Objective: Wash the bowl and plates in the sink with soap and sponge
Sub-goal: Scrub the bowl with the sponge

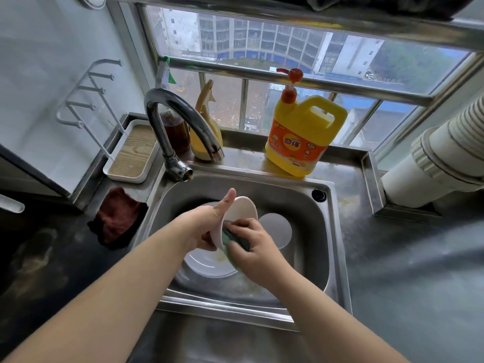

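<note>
Over the steel sink (331, 247) my left hand (209, 221) grips a white bowl (242, 209) tilted on its side, thumb up along its rim. My right hand (255, 247) holds a green sponge (233, 238) pressed against the bowl's lower edge. Below them a white plate (209, 265) with yellowish residue lies on the sink floor. A second white plate (277, 230) lies to the right, partly hidden behind my right hand. A yellow dish soap jug (301, 137) with a red pump stands on the ledge behind the sink.
A curved chrome faucet (178, 121) arches over the sink's back left. A dark red cloth (117, 218) lies left of the sink, with a white tray (133, 153) behind it. A spray bottle (207, 119) and a brown jar (175, 129) stand by the window. White pipe (445, 153) at right.
</note>
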